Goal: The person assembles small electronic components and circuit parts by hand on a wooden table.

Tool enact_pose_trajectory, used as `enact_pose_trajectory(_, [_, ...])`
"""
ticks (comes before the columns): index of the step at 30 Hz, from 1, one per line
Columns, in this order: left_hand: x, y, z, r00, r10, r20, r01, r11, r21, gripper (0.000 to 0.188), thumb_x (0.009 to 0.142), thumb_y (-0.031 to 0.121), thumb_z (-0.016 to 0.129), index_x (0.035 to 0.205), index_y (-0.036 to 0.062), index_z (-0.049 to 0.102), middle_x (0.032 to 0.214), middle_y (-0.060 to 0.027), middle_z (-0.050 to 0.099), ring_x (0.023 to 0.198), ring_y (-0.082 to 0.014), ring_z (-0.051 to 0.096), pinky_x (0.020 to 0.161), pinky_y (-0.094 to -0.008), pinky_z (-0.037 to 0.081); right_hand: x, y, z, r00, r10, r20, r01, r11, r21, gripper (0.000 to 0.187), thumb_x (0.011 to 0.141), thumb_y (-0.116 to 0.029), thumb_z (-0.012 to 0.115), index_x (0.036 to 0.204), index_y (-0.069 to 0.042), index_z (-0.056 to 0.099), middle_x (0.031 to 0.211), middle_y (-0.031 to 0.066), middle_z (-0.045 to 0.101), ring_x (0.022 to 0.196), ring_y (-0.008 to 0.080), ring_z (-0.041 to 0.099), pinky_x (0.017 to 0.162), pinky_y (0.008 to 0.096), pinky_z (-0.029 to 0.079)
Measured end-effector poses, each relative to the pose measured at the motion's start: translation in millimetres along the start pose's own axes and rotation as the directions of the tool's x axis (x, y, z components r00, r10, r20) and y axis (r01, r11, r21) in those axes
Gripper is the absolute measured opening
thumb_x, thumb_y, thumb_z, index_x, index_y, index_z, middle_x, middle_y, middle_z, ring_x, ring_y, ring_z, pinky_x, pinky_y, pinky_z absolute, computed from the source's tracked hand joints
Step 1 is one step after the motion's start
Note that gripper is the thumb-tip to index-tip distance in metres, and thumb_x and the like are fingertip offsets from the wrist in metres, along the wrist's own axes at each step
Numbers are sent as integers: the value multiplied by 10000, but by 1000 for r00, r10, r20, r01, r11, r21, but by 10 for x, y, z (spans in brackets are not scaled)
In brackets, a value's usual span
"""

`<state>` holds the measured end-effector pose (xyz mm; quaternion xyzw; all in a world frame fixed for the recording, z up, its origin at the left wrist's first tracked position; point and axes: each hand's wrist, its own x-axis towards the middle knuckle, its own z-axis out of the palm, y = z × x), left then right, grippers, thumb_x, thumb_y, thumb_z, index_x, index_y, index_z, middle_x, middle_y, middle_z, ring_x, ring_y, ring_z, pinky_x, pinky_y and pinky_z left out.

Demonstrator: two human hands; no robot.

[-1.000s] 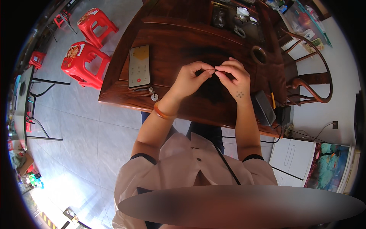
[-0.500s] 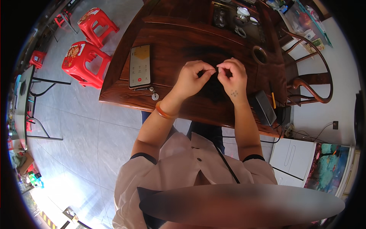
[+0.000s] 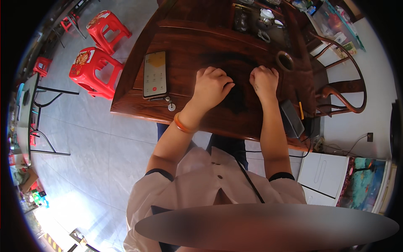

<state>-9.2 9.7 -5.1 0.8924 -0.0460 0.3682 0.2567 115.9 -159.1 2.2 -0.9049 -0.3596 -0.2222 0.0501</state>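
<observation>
My left hand (image 3: 213,86) is over the dark wooden table (image 3: 176,44), its fingers curled inward and the thumb pressed near them. An orange bangle (image 3: 182,123) circles that wrist. Farther right, my right hand (image 3: 265,82) is closed with its knuckles up. Whatever either hand holds, if anything, is hidden or too small to name. Between and below the hands the tabletop has a blackish patch (image 3: 238,98); whether it is a stain, a shadow or a thin dark thing I cannot tell. Left of my left hand lies a phone (image 3: 155,75) with its screen lit.
Keys with a round tag (image 3: 171,107) lie below the phone. A dark box (image 3: 291,119) and a yellow pen-like stick (image 3: 301,110) sit by my right forearm. A round dish (image 3: 285,61), a white teapot (image 3: 266,15) and a wooden chair (image 3: 357,84) are beyond. Red stools (image 3: 94,71) stand left.
My hands have moved apart: the fingertips, almost meeting in a pinch before, are now separated by a gap. Both hands have turned knuckles-up.
</observation>
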Motion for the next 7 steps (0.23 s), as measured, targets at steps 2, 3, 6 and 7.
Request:
enact_pose_trajectory(2, [-2, -18, 16, 1000, -25, -4, 25, 1000, -10, 46, 734, 155, 693, 777, 152, 676, 822, 1, 626, 848, -228, 582, 762, -389, 406, 34, -32, 87, 1000, 1, -13, -1, 1000, -9, 74, 648, -119, 691, 700, -111, 638, 752, 33, 605, 743, 231, 606, 888, 449, 411])
enact_pose_trajectory(3, [1, -29, 19, 999, -52, -8, 52, 998, -22, 48, 731, 151, 693, 775, 149, 676, 821, -1, 627, 848, -231, 583, 760, -394, 409, 42, -37, 116, 1000, 3, -23, -3, 1000, -20, 80, 632, -114, 687, 670, -107, 618, 738, 39, 596, 733, 232, 602, 898, 456, 409])
enact_pose_trajectory(6, [7, -61, 4, 985, -169, -47, 166, 984, -62, 47, 731, 145, 691, 775, 140, 674, 832, -8, 634, 852, -241, 587, 757, -407, 414, 37, -52, 82, 998, 58, 36, -60, 997, 50, 82, 642, -133, 687, 690, -106, 626, 749, 51, 604, 763, 235, 609, 903, 455, 407])
enact_pose_trajectory(7, [1, -55, 2, 984, -171, -49, 167, 984, -63, 47, 731, 145, 691, 775, 140, 674, 832, -8, 634, 852, -241, 587, 757, -407, 414, 33, -30, 90, 997, 77, 1, -77, 995, 65, 108, 637, -136, 689, 720, -112, 625, 742, 41, 604, 775, 244, 612, 911, 467, 403])
